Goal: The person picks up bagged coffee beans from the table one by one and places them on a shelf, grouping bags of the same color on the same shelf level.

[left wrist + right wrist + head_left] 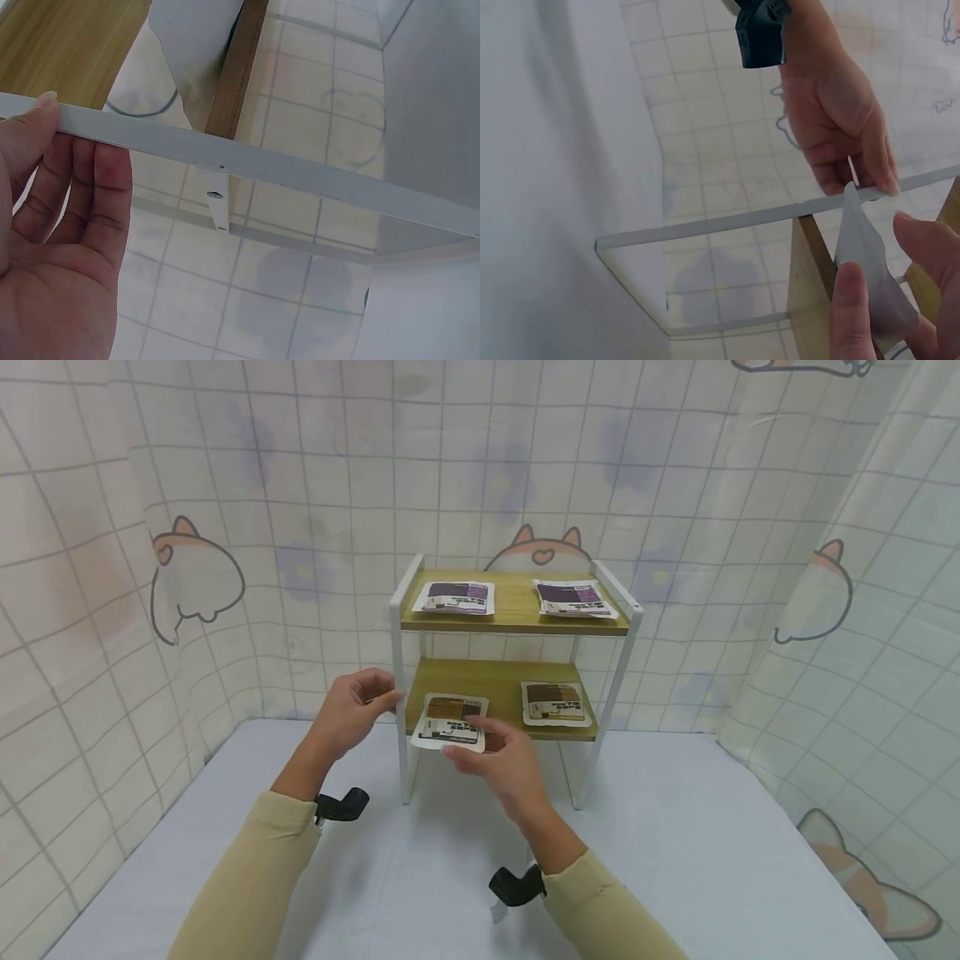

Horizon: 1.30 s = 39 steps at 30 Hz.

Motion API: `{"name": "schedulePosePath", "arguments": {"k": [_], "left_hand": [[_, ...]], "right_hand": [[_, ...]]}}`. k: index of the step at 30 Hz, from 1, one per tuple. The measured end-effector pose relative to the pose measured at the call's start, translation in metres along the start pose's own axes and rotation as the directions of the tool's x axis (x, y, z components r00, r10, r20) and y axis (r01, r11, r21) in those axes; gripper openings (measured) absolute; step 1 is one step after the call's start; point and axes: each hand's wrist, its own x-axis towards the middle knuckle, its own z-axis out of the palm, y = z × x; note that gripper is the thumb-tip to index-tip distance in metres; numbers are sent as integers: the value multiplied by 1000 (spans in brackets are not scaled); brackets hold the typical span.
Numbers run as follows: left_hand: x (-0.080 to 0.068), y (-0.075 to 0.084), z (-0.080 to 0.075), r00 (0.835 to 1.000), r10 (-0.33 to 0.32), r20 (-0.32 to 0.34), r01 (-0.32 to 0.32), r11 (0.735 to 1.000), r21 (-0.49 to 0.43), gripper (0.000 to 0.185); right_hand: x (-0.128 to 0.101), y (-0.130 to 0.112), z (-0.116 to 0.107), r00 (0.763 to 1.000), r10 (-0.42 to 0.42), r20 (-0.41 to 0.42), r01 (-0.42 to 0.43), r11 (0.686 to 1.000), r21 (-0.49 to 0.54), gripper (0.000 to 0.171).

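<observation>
A two-tier shelf rack (517,628) with white metal sides and wood-look boards stands on the table. My left hand (352,710) pinches its left front post (157,139), thumb on one side and fingers on the other. With my right hand (510,768) I hold a flat brown-and-white packet (448,735) by its right side. That packet lies at the left of the lower board, its near edge jutting past the board's front. In the right wrist view, the packet's pale underside (866,251) shows between my fingers.
A matching brown packet (557,704) lies at the right of the lower board (498,675). On the upper board are purple-and-white packets, one group left (455,597) and another right (573,598). A white-covered table (675,843) bears the rack, with a gridded curtain (330,485) behind.
</observation>
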Motion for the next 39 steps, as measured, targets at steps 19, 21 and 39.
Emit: {"name": "schedulePosePath", "arguments": {"k": [19,21,39], "left_hand": [[-1,0,-1,1000,9,6,-9,1000,-2,20],[-1,0,0,1000,6,7,-6,1000,-5,21],[0,0,1,1000,-9,1,9,1000,-6,26]], "right_hand": [[11,-1,3,999,-7,-34,5,998,-62,47],[11,-2,4,999,-7,-46,4,998,-56,46],[18,-1,9,996,-18,-87,19,1000,10,39]]}}
